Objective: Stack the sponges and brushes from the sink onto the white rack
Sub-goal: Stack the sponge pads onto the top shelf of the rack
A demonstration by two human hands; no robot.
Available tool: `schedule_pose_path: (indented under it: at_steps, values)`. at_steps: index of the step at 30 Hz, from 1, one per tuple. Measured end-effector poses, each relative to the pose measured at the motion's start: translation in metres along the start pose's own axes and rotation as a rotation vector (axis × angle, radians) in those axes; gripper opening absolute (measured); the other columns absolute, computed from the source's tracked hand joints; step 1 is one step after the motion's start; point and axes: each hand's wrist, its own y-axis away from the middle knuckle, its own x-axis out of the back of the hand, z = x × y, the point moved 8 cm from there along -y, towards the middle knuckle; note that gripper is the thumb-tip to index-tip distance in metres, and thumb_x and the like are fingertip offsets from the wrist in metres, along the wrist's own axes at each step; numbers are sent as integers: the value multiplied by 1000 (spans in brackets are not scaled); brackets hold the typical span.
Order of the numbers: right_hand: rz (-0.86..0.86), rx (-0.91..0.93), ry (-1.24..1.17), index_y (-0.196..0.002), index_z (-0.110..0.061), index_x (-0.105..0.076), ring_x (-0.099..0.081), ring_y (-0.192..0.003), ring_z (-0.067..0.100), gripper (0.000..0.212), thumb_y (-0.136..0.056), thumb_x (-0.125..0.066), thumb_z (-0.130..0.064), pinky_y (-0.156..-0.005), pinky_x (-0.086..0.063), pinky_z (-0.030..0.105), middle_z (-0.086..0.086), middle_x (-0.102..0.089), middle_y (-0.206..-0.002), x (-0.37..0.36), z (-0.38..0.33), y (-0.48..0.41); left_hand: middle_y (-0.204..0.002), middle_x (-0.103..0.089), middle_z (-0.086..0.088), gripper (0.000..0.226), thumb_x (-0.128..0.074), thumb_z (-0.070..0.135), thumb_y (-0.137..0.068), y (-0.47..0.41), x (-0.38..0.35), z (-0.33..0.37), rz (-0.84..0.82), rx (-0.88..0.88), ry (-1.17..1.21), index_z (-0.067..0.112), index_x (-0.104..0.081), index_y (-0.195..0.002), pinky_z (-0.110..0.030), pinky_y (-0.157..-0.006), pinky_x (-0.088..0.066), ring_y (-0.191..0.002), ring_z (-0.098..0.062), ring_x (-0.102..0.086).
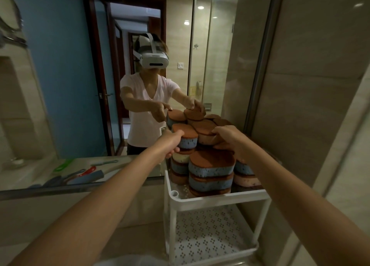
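Observation:
Several sponges with brown scrub tops and blue, pink or cream bodies stand stacked on the top tier of the white rack (216,198). My left hand (170,143) grips the side of a blue sponge (187,138) on top of the rear left stack. My right hand (228,138) holds a pink sponge (206,134) on top of the rear right stack. A front stack of blue sponges (211,171) stands untouched.
A large mirror (80,65) behind the rack reflects a person with a headset and the same stacks. Brushes (84,175) show in the mirror at the lower left. The rack's lower perforated shelf (204,235) holds nothing. A tiled wall stands at the right.

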Motion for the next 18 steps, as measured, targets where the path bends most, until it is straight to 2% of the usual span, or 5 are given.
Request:
schedule_pose_path:
  at_steps: [2,4,6,11,18]
  values:
    - [-8,1,15,-103,-4,-60,-59,-74,15,20,-92,-53,-20,-62,-52,24,6,-63,-73,3,2,-1,-71,-52,-7,46,-36,39,-95,-1,0,-3,-22,-23,-33,7,-46,-126,-22,-49,-30,-58,-18,-48]
    - [-5,11,67,-113,-4,-60,-59,-78,15,30,-91,-53,-24,-62,-53,24,7,-66,-87,4,4,-1,-108,-62,-19,52,-36,41,-94,-2,1,-6,-16,-25,-49,5,-44,-131,-25,-60,-41,-97,-34,-62]
    - [28,50,200,-124,-7,-54,-57,-89,20,41,-90,-54,-30,-63,-49,25,9,-60,-110,7,2,-3,-139,-46,-20,60,-38,46,-92,-8,3,-10,13,-11,-53,9,-34,-139,-37,-91,-49,-127,-37,-46]
    - [81,304,267,-140,-21,-39,-45,-127,27,54,-90,-53,-37,-94,-40,31,7,-45,-141,2,-19,-1,-151,-32,-7,68,-43,50,-89,-13,-3,0,-7,-58,-6,21,-21,-146,-46,-111,-34,-136,-29,-36]
    - [66,418,313,-137,-27,-46,-42,-131,24,47,-91,-54,-33,-103,-38,35,3,-45,-143,-9,-25,4,-151,-34,-7,62,-40,42,-92,-16,-6,5,40,-113,10,22,-19,-147,-45,-110,-35,-135,-29,-38]
